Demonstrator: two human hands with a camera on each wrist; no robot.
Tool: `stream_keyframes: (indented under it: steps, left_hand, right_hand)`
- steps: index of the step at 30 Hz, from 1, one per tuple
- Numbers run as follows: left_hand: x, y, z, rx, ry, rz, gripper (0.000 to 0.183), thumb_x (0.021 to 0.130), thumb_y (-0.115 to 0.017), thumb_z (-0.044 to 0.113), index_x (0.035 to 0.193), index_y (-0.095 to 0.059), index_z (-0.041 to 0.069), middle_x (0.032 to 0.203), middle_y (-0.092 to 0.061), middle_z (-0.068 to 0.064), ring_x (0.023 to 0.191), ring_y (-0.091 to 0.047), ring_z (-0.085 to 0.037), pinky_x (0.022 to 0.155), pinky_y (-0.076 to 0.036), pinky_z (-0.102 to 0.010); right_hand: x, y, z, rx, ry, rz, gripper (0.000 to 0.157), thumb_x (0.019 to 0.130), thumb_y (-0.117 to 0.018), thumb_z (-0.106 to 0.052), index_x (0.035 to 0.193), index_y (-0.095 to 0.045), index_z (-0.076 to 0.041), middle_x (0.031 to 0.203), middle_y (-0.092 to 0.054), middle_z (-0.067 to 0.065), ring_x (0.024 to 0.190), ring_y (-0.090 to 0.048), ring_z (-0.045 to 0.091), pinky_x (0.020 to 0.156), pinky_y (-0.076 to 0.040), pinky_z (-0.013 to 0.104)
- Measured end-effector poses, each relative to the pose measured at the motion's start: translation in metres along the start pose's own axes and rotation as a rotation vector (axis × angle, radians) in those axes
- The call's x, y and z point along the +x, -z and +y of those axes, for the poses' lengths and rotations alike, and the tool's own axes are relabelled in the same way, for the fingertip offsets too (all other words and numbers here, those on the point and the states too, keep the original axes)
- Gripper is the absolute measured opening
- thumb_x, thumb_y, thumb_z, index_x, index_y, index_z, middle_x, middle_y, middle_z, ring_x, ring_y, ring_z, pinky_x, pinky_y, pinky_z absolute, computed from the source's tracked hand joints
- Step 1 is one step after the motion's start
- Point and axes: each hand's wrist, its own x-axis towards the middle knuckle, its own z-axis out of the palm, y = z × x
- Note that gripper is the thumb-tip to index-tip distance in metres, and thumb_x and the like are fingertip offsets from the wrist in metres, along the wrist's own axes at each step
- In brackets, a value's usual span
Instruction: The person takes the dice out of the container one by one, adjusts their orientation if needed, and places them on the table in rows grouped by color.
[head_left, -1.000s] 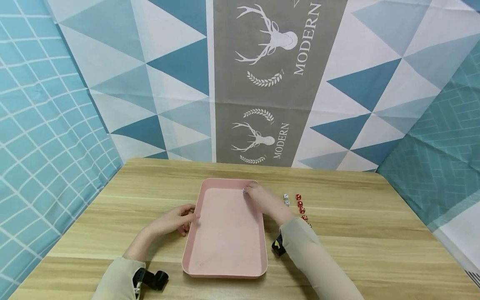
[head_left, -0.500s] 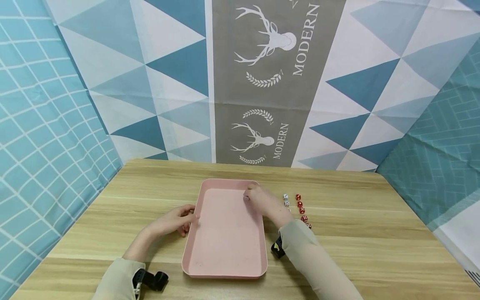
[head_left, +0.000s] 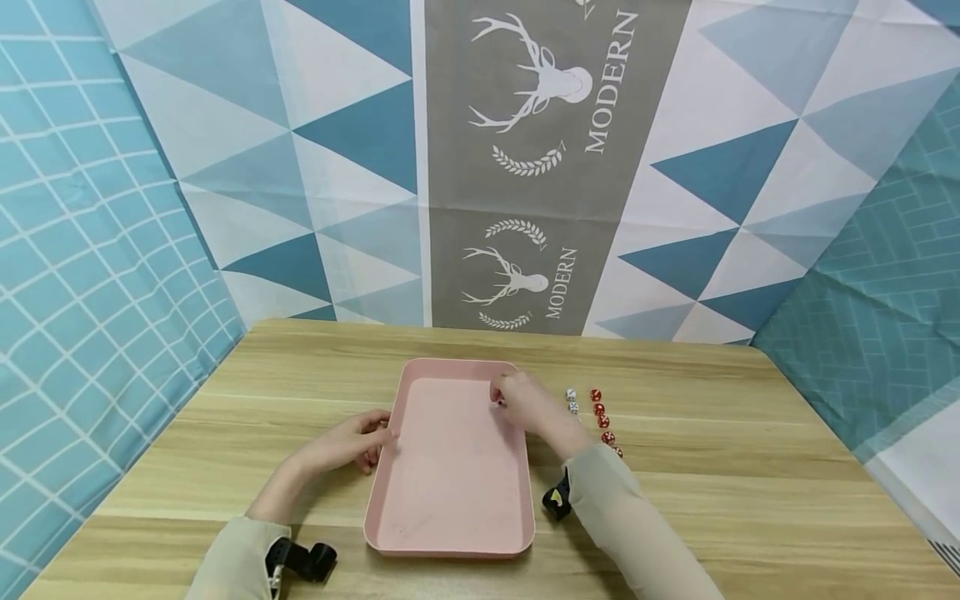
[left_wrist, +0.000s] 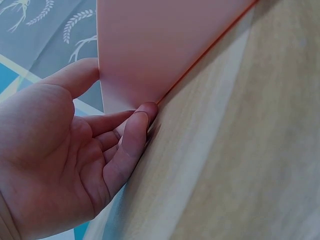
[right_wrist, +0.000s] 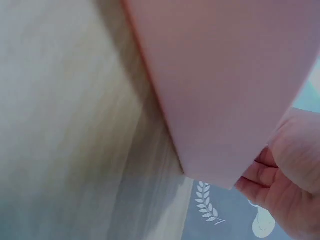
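A shallow pink tray (head_left: pixel 453 467) lies lengthwise on the wooden table. At its left side my left hand (head_left: pixel 341 442) holds the rim, thumb over the edge; in the left wrist view, fingers of the left hand (left_wrist: pixel 65 145) bend against the outer wall. My right hand (head_left: pixel 525 402) reaches over the right rim into the far right of the tray. Its fingertips pinch a small whitish die (head_left: pixel 498 404), mostly covered by the fingers. The tray wall (right_wrist: pixel 220 90) hides those fingertips in the right wrist view.
Right of the tray, white dice (head_left: pixel 573 407) stand in a column, partly behind the right forearm. Beside them runs a column of several red dice (head_left: pixel 603 422). A patterned cloth (head_left: pixel 510 167) hangs behind the table (head_left: pixel 720 433).
My right hand has moved slightly nearer and to the right inside the tray, with the die between its fingertips. The left hand and tray have stayed put.
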Motion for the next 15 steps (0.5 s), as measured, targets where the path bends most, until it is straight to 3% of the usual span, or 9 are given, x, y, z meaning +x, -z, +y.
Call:
stream_keyframes:
  steps: [7, 15]
  left_hand:
    - [-0.001, -0.001, 0.001, 0.005, 0.002, 0.004, 0.05, 0.093, -0.049, 0.025, 0.13, -0.037, -0.006, 0.07, -0.051, -0.006, 0.062, -0.051, -0.014, 0.055, -0.05, -0.03]
    - [-0.001, 0.001, 0.002, -0.006, -0.004, 0.002, 0.051, 0.093, -0.049, 0.023, 0.132, -0.035, -0.007, 0.069, -0.05, -0.007, 0.062, -0.05, -0.015, 0.055, -0.05, -0.03]
  right_hand:
    - [-0.012, 0.004, -0.001, 0.13, -0.024, 0.058, 0.01, 0.079, -0.067, -0.007, 0.088, -0.065, -0.004, 0.081, -0.057, 0.003, 0.071, -0.053, 0.011, 0.067, -0.047, 0.026]
    - [-0.03, 0.017, 0.003, 0.244, -0.096, 0.149, 0.01, 0.072, -0.065, 0.0, 0.082, -0.067, -0.003, 0.077, -0.06, 0.002, 0.07, -0.054, 0.013, 0.063, -0.046, 0.024]
